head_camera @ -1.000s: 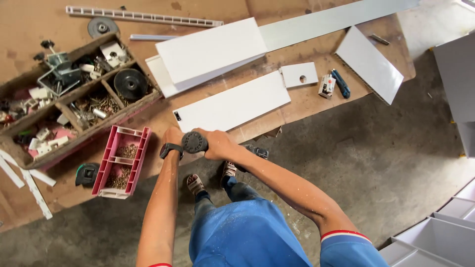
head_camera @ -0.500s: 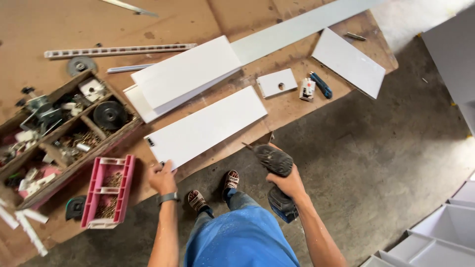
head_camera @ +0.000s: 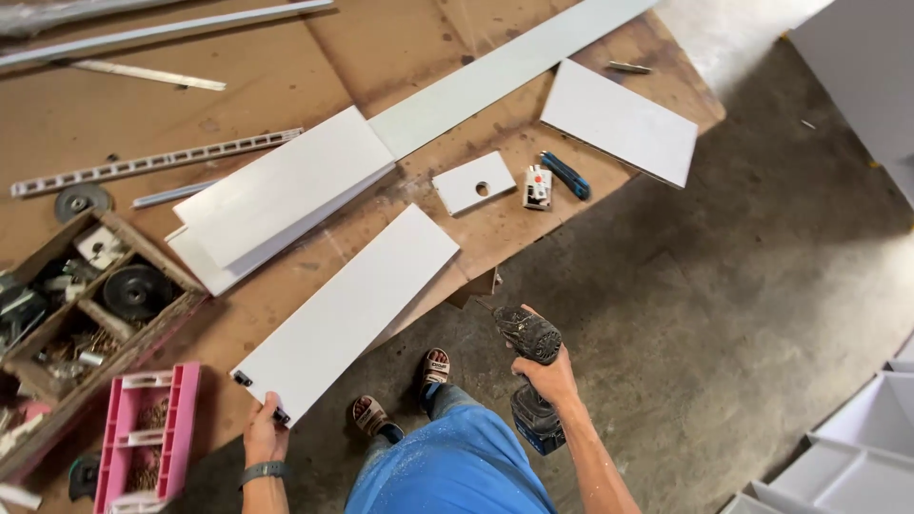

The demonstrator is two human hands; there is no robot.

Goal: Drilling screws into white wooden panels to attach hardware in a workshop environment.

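The left hand point(head_camera: 265, 433) pinched the near corner of a long white panel point(head_camera: 347, 309), fingers wrapped over its edge beside a small dark fitting. The right hand point(head_camera: 545, 373) was closed tight round the grip of a cordless drill point(head_camera: 529, 376), held off the counter point(head_camera: 86, 124) over the concrete floor point(head_camera: 724, 314), to the right of the panel. The panel's near end overhung the counter's edge; held by one corner only, it could tip or slide off, and its smooth laminate face offered little grip. Beyond the panel lay stacked white boards point(head_camera: 276, 195), flat and glossy, on rough brown hardboard. Left of the panel sat a pink plastic screw tray point(head_camera: 143, 433) and a wooden box point(head_camera: 95, 305) of metal parts.
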